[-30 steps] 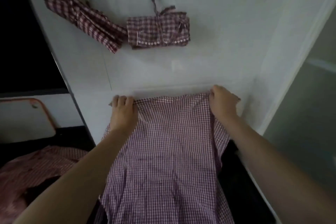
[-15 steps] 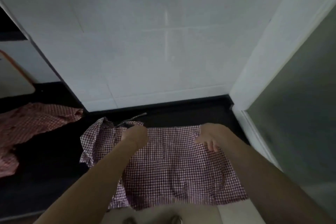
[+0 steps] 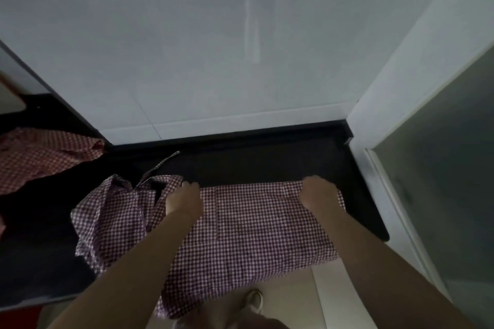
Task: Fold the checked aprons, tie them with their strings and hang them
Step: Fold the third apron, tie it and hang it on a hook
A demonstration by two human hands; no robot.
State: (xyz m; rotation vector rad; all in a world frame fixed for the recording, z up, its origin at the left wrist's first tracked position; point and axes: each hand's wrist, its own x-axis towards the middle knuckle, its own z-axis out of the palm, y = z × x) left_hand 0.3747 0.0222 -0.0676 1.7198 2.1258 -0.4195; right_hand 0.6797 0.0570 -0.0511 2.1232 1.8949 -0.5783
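A purple-and-white checked apron (image 3: pixel 248 232) lies spread on the dark countertop (image 3: pixel 267 163), its near part hanging over the front edge. My left hand (image 3: pixel 184 197) grips the apron's far edge near the bunched left part (image 3: pixel 117 211). My right hand (image 3: pixel 318 192) grips the far right corner. A thin apron string (image 3: pixel 163 165) trails from the bunched cloth toward the wall. A second, red checked apron (image 3: pixel 45 155) lies crumpled on the counter at the left.
A white tiled wall (image 3: pixel 213 48) rises right behind the counter. A white door frame (image 3: pixel 395 104) and a grey panel stand at the right. The floor and a shoe (image 3: pixel 254 299) show below the counter's front edge.
I have lowered the apron from the wall down onto the countertop and laid it flat. The view has tilted down, so the hung folded aprons have left the frame.
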